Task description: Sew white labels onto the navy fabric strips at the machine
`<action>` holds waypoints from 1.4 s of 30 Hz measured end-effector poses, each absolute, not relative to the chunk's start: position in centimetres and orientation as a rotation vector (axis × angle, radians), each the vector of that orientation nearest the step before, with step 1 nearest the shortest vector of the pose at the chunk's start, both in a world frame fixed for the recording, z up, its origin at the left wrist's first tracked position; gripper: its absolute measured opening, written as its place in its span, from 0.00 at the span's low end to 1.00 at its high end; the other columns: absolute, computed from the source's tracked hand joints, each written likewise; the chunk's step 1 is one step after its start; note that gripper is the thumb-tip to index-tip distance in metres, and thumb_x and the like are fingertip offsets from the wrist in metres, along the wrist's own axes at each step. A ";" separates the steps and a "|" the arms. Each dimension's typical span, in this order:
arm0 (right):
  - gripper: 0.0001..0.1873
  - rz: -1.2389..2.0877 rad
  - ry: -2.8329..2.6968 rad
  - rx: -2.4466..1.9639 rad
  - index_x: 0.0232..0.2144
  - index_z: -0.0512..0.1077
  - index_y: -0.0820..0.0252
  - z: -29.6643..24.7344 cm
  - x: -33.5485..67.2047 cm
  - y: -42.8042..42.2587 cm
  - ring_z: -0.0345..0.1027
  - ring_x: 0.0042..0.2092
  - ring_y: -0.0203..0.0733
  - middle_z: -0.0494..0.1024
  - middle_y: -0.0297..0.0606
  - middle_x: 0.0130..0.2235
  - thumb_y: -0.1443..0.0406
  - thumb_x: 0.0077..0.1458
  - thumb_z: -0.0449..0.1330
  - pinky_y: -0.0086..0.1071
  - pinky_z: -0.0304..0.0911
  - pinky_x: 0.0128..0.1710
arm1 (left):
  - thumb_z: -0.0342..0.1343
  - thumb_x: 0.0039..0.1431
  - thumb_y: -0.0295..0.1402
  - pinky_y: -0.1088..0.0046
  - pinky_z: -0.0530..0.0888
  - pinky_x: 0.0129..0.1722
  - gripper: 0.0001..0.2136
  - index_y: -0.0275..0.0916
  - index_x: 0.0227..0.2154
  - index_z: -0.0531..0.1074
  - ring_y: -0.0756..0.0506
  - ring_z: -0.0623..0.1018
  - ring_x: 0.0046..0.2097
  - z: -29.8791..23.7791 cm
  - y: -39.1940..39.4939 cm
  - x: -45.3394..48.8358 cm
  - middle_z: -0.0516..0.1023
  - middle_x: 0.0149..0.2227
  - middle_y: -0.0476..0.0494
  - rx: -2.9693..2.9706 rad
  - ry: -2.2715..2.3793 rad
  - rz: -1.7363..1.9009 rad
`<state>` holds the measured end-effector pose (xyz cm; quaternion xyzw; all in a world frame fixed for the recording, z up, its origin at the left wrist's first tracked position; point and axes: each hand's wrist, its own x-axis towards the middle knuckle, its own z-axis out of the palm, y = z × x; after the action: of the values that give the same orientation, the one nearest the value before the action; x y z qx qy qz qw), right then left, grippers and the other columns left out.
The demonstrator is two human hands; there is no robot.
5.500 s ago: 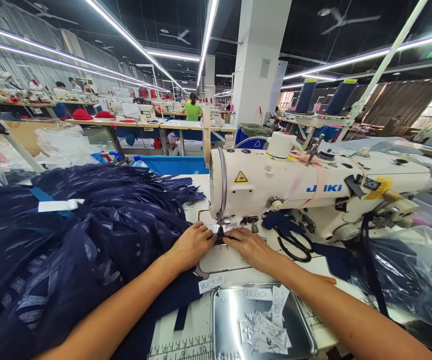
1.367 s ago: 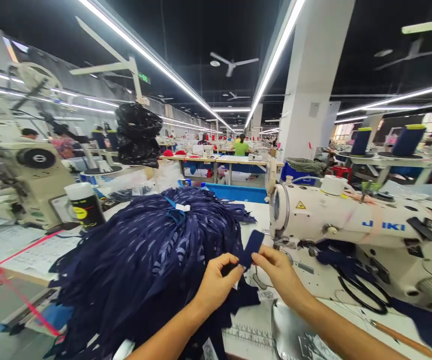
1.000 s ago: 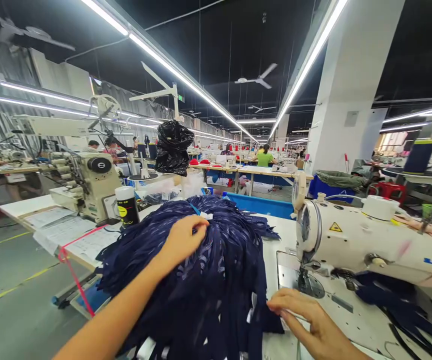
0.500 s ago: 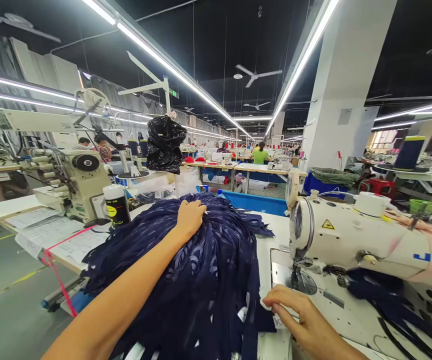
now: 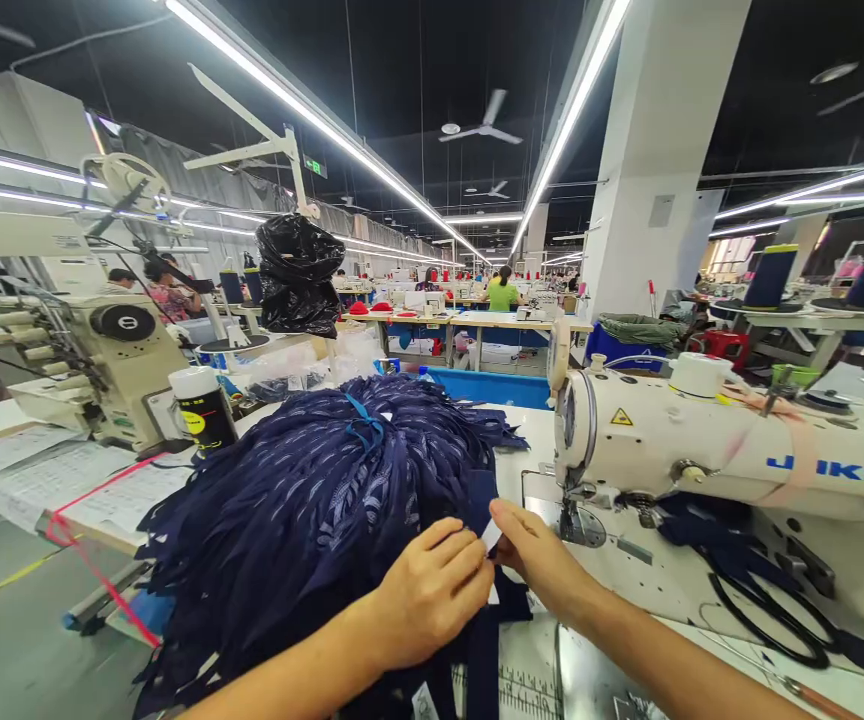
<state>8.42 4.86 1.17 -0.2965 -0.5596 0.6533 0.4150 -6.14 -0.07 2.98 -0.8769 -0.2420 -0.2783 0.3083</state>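
A tall heap of navy printed fabric strips (image 5: 312, 510) lies on the sewing table, tied at the top with a blue band. Both hands meet at the heap's right side. My left hand (image 5: 432, 590) is closed, pinching a navy strip with a small white label (image 5: 490, 535) at its end. My right hand (image 5: 533, 555) is closed too, its fingertips gripping the same white label from the right. The strip hangs down toward the table's front edge. The needle of the white Juki sewing machine (image 5: 702, 450) stands just right of the hands.
Black scissors (image 5: 769, 625) lie under the machine arm at the right. A black can (image 5: 203, 410) and a second machine (image 5: 102, 365) stand to the left, with papers and a red band. A black bag hangs overhead. Other workers sit at distant tables.
My left hand came down from the top of the heap to its right side. My right hand rose off the table, and both now pinch a strip and its label.
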 end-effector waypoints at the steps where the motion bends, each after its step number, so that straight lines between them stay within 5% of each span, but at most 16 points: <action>1: 0.20 1.689 -1.337 -0.753 0.23 0.65 0.60 0.9 8.3 4.8 0.56 0.23 0.30 0.62 0.26 0.20 0.50 0.40 0.60 0.26 0.55 0.25 | 0.43 0.56 0.23 0.68 0.71 0.41 0.10 0.33 0.32 0.69 0.47 0.75 0.36 2.6 -0.3 -6.1 0.76 0.30 0.41 -2.345 -0.638 -0.753; 8: 0.23 1.697 -1.130 -0.808 0.28 0.71 0.62 0.4 10.0 4.6 0.63 0.31 0.36 0.70 0.34 0.25 0.48 0.39 0.59 0.30 0.57 0.33 | 0.45 0.52 0.21 0.69 0.69 0.46 0.15 0.36 0.44 0.64 0.47 0.72 0.45 1.9 -0.4 -6.8 0.75 0.41 0.40 -2.438 -0.930 -1.181; 14: 0.21 1.405 -1.091 -0.963 0.13 0.64 0.61 1.3 12.2 3.6 0.54 0.23 0.31 0.61 0.28 0.17 0.50 0.34 0.63 0.29 0.54 0.27 | 0.43 0.56 0.33 0.69 0.68 0.46 0.14 0.37 0.43 0.66 0.46 0.71 0.46 4.7 1.2 -5.0 0.73 0.44 0.42 -2.693 -1.522 -1.407; 17: 0.20 1.303 -1.221 -0.901 0.13 0.65 0.62 2.2 12.8 2.9 0.52 0.21 0.30 0.60 0.28 0.16 0.51 0.37 0.62 0.29 0.52 0.25 | 0.47 0.53 0.35 0.69 0.68 0.44 0.12 0.37 0.38 0.70 0.45 0.72 0.42 6.1 2.1 -3.5 0.75 0.40 0.43 -2.810 -1.633 -1.370; 23: 0.17 1.281 -1.206 -0.788 0.18 0.71 0.63 2.6 13.4 3.1 0.61 0.28 0.35 0.70 0.34 0.22 0.53 0.40 0.61 0.32 0.55 0.33 | 0.51 0.46 0.30 0.73 0.66 0.35 0.04 0.37 0.21 0.69 0.48 0.70 0.32 6.9 2.8 -2.5 0.72 0.26 0.50 -2.867 -1.628 -1.165; 29: 0.16 1.452 -1.016 -0.724 0.19 0.70 0.63 2.3 12.8 4.4 0.59 0.24 0.31 0.70 0.32 0.21 0.54 0.36 0.64 0.29 0.56 0.29 | 0.50 0.45 0.31 0.78 0.63 0.26 0.06 0.35 0.21 0.69 0.51 0.66 0.25 6.7 3.4 -3.4 0.67 0.20 0.53 -3.076 -1.903 -1.217; 42: 0.18 1.340 -1.142 -0.785 0.19 0.69 0.62 2.6 12.5 4.4 0.61 0.24 0.32 0.69 0.31 0.20 0.52 0.41 0.60 0.31 0.58 0.31 | 0.52 0.46 0.36 0.78 0.62 0.24 0.09 0.35 0.18 0.66 0.53 0.63 0.23 5.9 3.4 -3.5 0.63 0.18 0.54 -3.064 -1.932 -1.382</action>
<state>12.54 4.43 2.57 -0.3344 -0.4866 0.5708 0.5706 -3.53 3.37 5.91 -0.7374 -0.4651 -0.3326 -0.3595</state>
